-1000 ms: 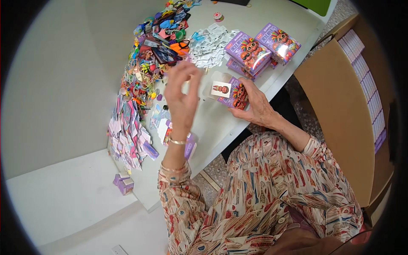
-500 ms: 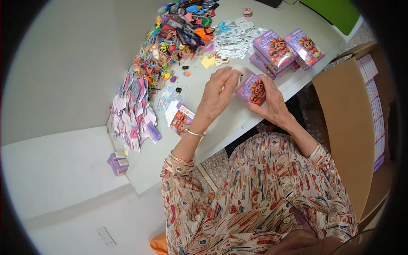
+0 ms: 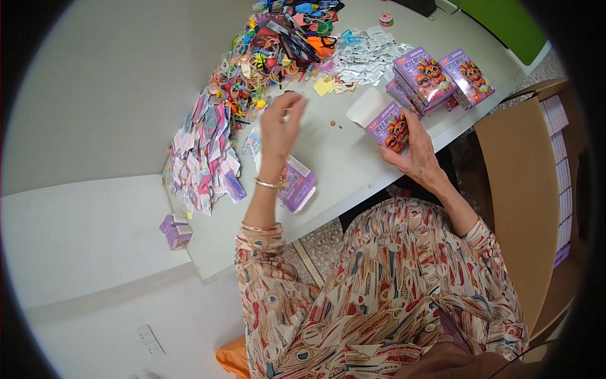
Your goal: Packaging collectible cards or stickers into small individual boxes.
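The right hand (image 3: 418, 156) grips a purple printed cardboard box (image 3: 386, 131), its white flap (image 3: 368, 106) unfolded, over the pale table (image 3: 344, 174). The left hand (image 3: 281, 126), half curled, hovers to the left; whether it holds anything I cannot tell. Its wrist partly hides another purple cardboard box (image 3: 298, 187). Farther off: stacked purple boxes (image 3: 426, 77) right, multicoloured plastic trinkets (image 3: 247, 71) left.

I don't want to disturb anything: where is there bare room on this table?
The table is bare between the left hand and the open box, save small specks, and at its near-left corner, beside the pink packets. Crowded: trinket heap, white sachets, stacked boxes farther back.
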The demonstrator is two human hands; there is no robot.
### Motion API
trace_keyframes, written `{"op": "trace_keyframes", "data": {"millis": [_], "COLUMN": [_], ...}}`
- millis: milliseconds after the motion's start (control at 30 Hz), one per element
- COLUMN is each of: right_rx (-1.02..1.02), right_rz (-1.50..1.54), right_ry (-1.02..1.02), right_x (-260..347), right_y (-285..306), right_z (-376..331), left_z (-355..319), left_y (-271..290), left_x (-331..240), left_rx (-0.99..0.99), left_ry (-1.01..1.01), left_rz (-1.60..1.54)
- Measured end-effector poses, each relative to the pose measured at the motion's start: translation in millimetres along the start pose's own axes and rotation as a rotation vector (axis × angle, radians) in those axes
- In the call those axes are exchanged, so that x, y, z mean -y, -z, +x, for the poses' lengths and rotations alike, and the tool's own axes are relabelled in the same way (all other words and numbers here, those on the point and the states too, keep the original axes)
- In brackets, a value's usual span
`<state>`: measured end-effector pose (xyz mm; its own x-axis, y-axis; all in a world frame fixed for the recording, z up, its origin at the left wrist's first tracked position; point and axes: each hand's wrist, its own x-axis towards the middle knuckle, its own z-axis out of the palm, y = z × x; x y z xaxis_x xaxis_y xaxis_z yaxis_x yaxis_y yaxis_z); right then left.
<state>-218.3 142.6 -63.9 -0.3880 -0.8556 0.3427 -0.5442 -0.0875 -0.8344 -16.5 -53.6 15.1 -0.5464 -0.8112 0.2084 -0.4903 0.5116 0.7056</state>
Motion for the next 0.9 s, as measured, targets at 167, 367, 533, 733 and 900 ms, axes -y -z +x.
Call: {"op": "trace_keyframes", "data": {"millis": [167, 367, 533, 733, 900], "right_rx": [0.008, 0.058, 0.088, 0.103, 0.121], "right_rz": [-0.008, -0.111, -0.146, -0.153, -0.128], "right_ry": [0.012, 0.084, 0.027, 0.028, 0.04], "right_x": [9.2, 19.4, 19.1, 23.2, 28.8], "right_y": [-3.9, -2.8, -3.8, -4.0, -8.1], "right_z": [4.0, 7.4, 4.1, 3.2, 1.5], "left_z": [-3.4, 1.6, 0.8, -27.6, -35.0], "left_y": [31.4, 26.1, 4.9, -9.4, -23.6], "left_x": [81.8, 96.9, 16.5, -57.7, -68.5], "left_rx": [0.084, 0.075, -0.021, -0.01, -0.006], "left_ry": [-0.077, -0.102, 0.041, -0.124, -0.217], "left_rz": [0.64, 0.588, -0.017, -0.199, -0.107]}}
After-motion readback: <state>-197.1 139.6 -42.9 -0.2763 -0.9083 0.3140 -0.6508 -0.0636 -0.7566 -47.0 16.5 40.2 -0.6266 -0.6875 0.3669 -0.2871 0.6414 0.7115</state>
